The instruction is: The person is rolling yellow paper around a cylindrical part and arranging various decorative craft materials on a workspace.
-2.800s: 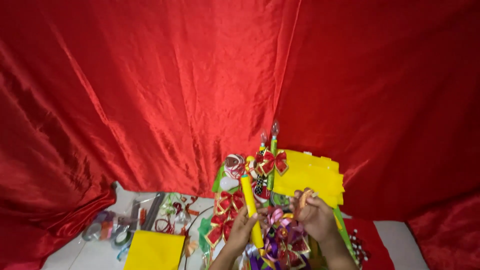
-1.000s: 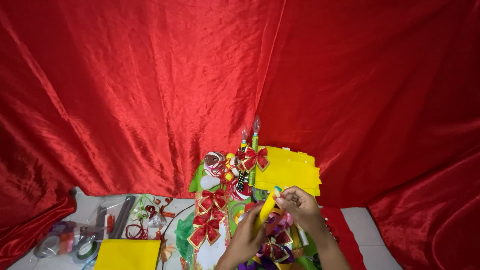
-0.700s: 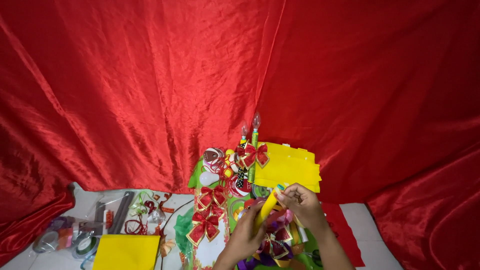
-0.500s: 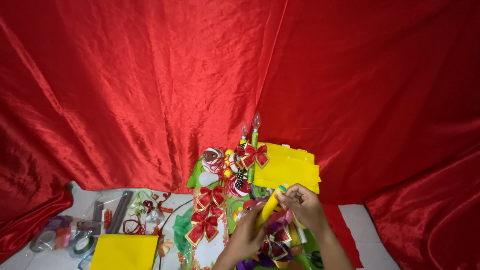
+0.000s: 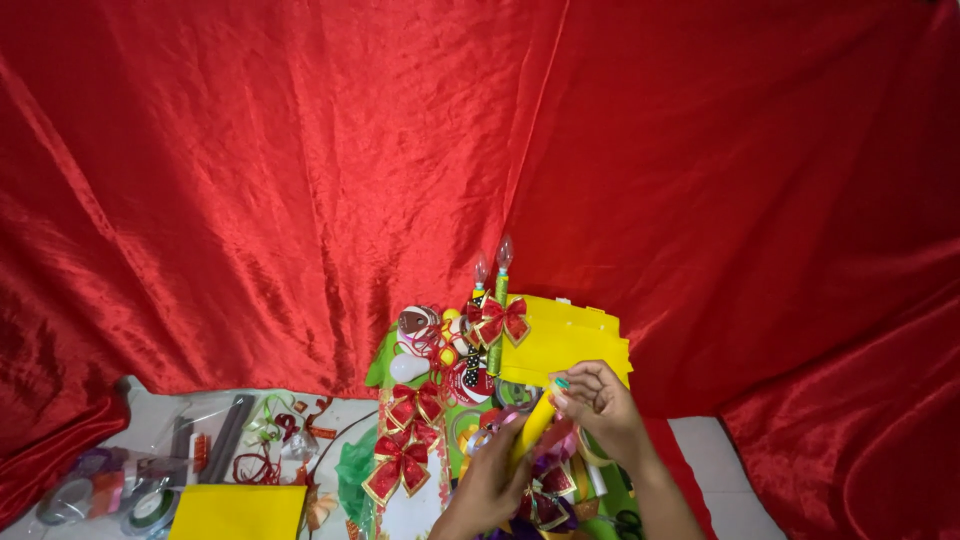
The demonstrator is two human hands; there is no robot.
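The yellow stick (image 5: 533, 428), a slim rolled tube, slants up and to the right between the two hands, its long axis running from the left hand (image 5: 492, 482) at its lower end to the right hand (image 5: 597, 400) at its upper tip. The right hand's grip is pinched shut on that tip, thumb and fingertips bunched together around it. The left hand's grip is curled around the lower part of the stick from below and holds it steady, though its fingers are partly hidden. The stick sits just above a heap of ornaments, with a red and gold ribbon bow (image 5: 398, 462) to its left and a stack of yellow foam sheets (image 5: 570, 338) just behind the right hand. Two green candle lamps (image 5: 497, 300) with a red bow stand further back against the red satin cloth (image 5: 300, 150).
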